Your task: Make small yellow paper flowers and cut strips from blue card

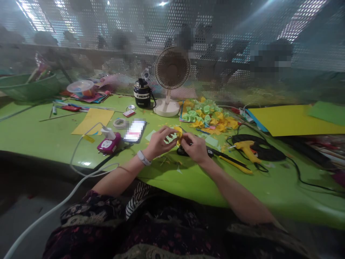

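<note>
Both my hands meet above the green table (45, 135), close to its front edge. My left hand (159, 142) and my right hand (192, 148) pinch a small yellow paper flower (178, 133) between their fingers, which hide part of it. Black-handled scissors (226, 158) lie just beyond my right hand. Several finished paper flowers in yellow and light green form a pile (211, 118) behind my hands. Small yellow paper scraps lie around them on the tabletop.
A yellow glue gun (246, 150) and its black cord lie to the right, beside large yellow card (293, 120). To the left are a phone (135, 130), tape roll (120, 123), and pink charger (109, 143) with white cable. A fan (171, 72) and black flask (142, 94) stand behind.
</note>
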`<state>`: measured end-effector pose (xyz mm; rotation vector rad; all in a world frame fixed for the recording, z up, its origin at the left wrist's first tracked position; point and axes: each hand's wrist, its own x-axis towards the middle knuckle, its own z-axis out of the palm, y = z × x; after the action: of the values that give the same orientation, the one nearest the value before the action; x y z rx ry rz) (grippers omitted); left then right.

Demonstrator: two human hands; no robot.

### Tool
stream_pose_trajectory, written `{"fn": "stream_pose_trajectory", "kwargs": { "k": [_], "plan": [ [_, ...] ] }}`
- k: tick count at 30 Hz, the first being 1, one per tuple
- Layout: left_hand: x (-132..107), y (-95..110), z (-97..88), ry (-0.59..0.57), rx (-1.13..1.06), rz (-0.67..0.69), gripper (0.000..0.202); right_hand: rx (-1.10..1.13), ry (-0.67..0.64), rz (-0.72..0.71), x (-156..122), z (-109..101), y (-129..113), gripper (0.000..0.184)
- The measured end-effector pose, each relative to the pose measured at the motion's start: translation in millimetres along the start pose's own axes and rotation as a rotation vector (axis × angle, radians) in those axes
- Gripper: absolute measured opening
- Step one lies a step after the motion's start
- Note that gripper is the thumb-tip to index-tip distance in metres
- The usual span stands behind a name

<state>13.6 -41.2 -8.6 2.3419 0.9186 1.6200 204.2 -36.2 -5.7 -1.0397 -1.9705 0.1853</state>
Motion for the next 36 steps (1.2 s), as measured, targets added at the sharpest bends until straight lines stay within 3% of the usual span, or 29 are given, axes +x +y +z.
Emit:
{"fn": "stream_pose_trajectory", "kwargs": {
  "k": [6,22,36],
  "plan": [
    [-0.9,-3.5,1.8,0.01,0.16,0.087,0.018,-0.009,0.0,-0.005,-0.2,-0.1,-0.4,0.013],
    [-2.1,-8.6,2.0,0.003,0.174,0.136,0.013,-0.002,-0.02,0.024,-0.3,-0.4,-2.5,0.014],
    [-1.0,-8.9,3.6,0.011,0.065,0.066,0.01,-0.018,-0.028,0.009,0.3,-2.2,-3.6,0.014]
  ]
}}
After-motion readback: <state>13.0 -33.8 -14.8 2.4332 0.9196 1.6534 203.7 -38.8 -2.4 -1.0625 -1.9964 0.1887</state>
